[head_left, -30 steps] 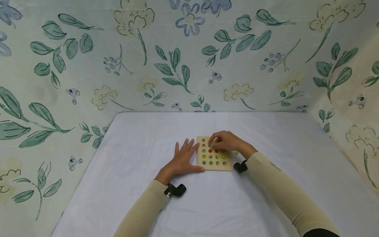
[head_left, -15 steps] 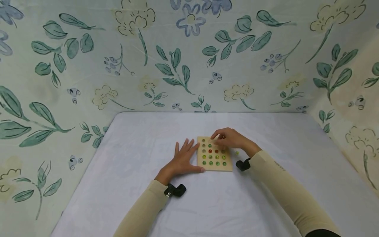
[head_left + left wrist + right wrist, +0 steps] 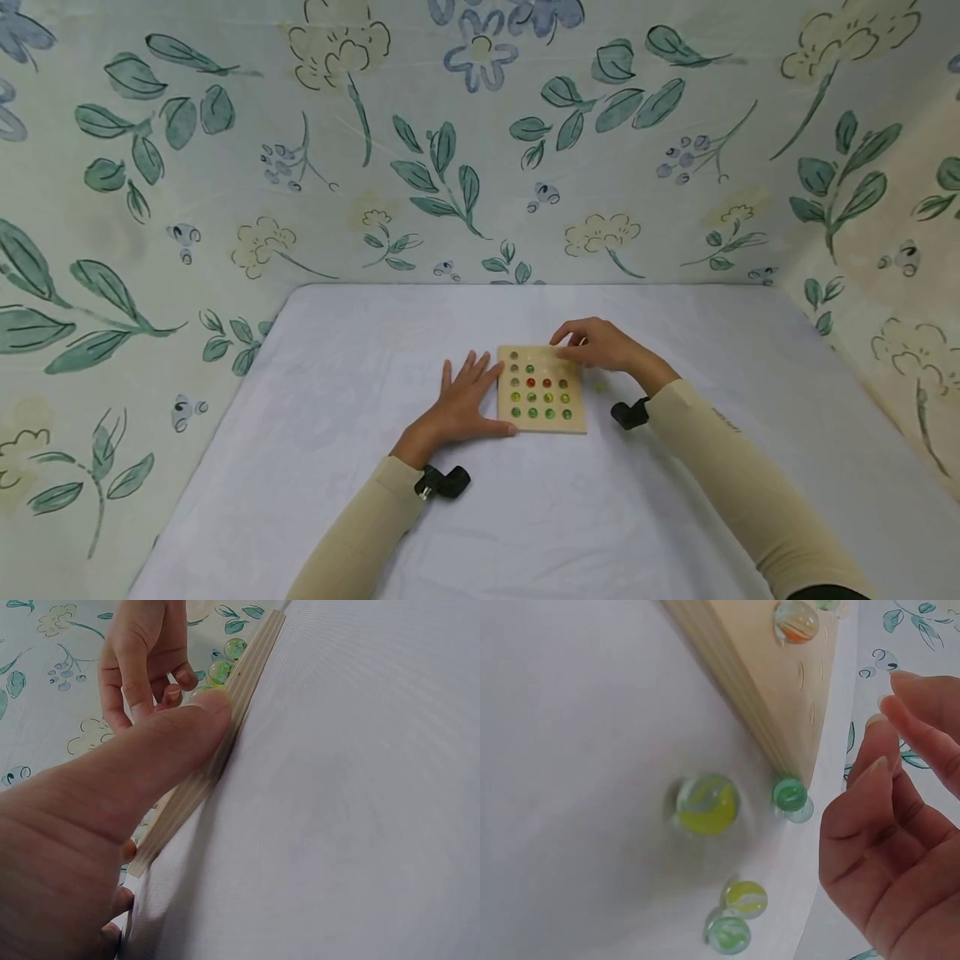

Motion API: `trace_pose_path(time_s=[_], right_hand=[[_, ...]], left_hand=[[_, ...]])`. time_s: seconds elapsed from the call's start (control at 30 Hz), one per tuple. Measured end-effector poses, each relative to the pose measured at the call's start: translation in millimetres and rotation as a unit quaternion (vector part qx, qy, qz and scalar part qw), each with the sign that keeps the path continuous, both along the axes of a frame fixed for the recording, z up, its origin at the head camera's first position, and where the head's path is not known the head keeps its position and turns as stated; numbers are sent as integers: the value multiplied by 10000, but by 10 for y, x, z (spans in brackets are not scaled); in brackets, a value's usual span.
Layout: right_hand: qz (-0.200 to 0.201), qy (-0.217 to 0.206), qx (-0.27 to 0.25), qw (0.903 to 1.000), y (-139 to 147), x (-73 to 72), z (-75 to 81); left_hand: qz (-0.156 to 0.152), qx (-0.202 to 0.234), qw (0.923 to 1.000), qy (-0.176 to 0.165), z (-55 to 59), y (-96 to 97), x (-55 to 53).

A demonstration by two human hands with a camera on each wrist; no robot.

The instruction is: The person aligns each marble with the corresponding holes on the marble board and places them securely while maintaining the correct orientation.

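A light wooden board [image 3: 542,427] with rows of round hollows lies mid-table, with green, yellow, red and clear marbles in many of them. My left hand [image 3: 465,402] is spread at its left side, fingertips by the edge and thumb [image 3: 202,720] against the near edge. Over the board's far right corner, my right hand [image 3: 600,343] hovers with bent fingers. The right wrist view shows nothing between its fingertips. Loose on the cloth beside the board are a yellow marble [image 3: 707,804], a green marble [image 3: 790,795] and several others.
White cloth [image 3: 360,358] covers the table. A floral backdrop [image 3: 465,150] rises behind it and at both sides. Black wrist cameras sit on both sleeves, the right wrist camera [image 3: 630,414] close to the board's right side.
My right hand has drawn back to the right from the second column, uncovering a green marble in a hollow and the red marbles below. My left hand has stayed put.
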State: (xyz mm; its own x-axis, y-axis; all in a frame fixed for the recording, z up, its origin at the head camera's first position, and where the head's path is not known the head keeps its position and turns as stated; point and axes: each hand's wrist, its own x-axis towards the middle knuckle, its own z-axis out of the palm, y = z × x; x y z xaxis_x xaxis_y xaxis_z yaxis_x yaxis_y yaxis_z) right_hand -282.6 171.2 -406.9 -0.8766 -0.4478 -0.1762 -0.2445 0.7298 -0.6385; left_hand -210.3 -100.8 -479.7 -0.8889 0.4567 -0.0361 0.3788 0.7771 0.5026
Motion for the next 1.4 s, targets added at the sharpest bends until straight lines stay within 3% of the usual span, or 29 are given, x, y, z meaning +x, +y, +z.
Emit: trace_pose_path(time_s=[0.7,1.4], right_hand=[[-430,166,145,9988,221,-88,-92],[-785,19,271,9965,298,-130,-219]], left_hand=[[-15,1,10000,52,-6,-2,-1],[41,-94,9999,6,0,-2,-6]])
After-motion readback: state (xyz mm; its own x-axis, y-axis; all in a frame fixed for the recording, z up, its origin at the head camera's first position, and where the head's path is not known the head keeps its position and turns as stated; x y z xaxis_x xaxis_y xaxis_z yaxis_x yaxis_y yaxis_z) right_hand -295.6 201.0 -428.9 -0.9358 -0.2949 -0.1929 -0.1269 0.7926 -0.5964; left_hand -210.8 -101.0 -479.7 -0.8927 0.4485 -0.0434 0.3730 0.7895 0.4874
